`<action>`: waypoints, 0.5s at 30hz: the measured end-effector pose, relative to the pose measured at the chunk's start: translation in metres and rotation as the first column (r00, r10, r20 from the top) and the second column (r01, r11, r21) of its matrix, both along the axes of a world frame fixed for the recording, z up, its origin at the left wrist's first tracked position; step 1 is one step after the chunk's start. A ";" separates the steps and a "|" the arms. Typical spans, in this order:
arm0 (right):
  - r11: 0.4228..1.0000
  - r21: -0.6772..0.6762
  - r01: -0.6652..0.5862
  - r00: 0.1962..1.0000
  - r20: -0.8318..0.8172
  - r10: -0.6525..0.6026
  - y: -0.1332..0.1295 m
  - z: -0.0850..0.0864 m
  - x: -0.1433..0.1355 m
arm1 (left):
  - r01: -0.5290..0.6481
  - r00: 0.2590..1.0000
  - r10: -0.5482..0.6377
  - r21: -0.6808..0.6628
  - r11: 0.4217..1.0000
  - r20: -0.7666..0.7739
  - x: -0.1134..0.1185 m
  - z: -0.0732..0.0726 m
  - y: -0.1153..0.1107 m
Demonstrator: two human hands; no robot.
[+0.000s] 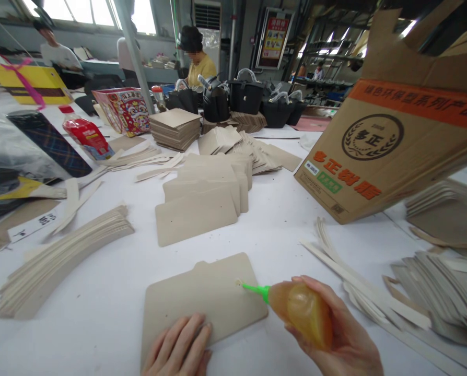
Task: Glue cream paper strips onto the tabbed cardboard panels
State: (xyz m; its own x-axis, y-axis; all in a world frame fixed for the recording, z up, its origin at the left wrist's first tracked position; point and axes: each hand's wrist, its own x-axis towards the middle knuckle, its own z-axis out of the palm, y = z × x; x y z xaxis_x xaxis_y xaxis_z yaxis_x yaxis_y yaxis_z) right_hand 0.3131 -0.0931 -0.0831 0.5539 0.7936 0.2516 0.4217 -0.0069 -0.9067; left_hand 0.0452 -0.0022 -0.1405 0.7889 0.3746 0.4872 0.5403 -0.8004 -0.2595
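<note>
A grey-beige cardboard panel (202,295) with rounded corners and a small tab on its far edge lies flat in front of me. My left hand (181,344) rests on its near left part, fingers stretched out. In my right hand (335,326) is a glue bottle (302,310), soft, with amber contents and a thin green nozzle (257,289). The nozzle tip points left at the panel's right half, where a small wet-looking mark (238,282) shows. Beyond lies an overlapping row of similar panels (196,214).
Curved cardboard strips (67,256) are stacked at left, loose strips (359,282) at right. A large carton (359,141) leans at back right. Panel stacks (441,292) stand at far right. Farther back are a red-capped bottle (86,133), black handbags (246,96) and a person in yellow (202,65).
</note>
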 end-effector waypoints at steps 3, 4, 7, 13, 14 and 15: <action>0.999 0.010 0.042 0.994 -0.097 -0.041 0.000 0.000 -0.009 | 0.002 1.000 -0.002 0.006 1.000 0.002 -0.001 -0.003 0.000; 0.999 0.011 0.052 0.990 -0.133 -0.050 0.001 0.000 -0.012 | -0.001 1.000 0.001 0.003 1.000 0.006 -0.002 -0.004 0.000; 0.996 -0.022 0.088 0.943 -0.322 -0.090 0.010 -0.001 -0.023 | -0.016 1.000 0.016 -0.019 1.000 0.021 -0.004 -0.006 -0.001; 0.998 -0.049 0.047 0.251 -0.966 -0.059 0.051 0.014 -0.041 | -0.066 0.993 0.077 -0.120 0.991 0.089 0.006 0.006 -0.013; 0.997 -0.061 0.049 0.166 -0.984 -0.068 0.056 0.017 -0.044 | -0.086 0.987 0.102 -0.133 0.987 0.122 0.008 0.008 -0.016; 0.997 -0.068 0.046 0.131 -0.989 -0.073 0.060 0.020 -0.047 | -0.108 0.978 0.131 -0.143 0.984 0.163 0.010 0.009 -0.019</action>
